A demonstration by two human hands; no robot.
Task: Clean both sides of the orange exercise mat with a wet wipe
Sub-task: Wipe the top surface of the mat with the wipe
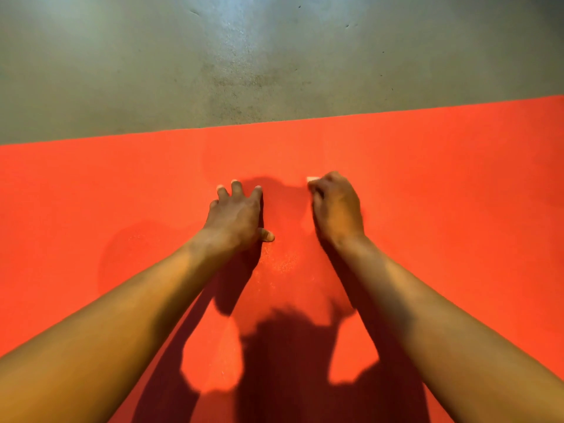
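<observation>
left hand (pixel 236 216) flat on mat (pixel 442 184), fingers splayed; right hand (pixel 335 206) clenched round wipe (pixel 312 179), pressing mat.

Workout space — concrete floor (pixel 274 56), exercise mat (pixel 457 184)

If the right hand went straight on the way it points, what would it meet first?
Only more bare orange mat, then its far edge and the grey floor beyond. Nothing else shows in that line, so the right hand, gripping the wet wipe, looks free to go on.
</observation>
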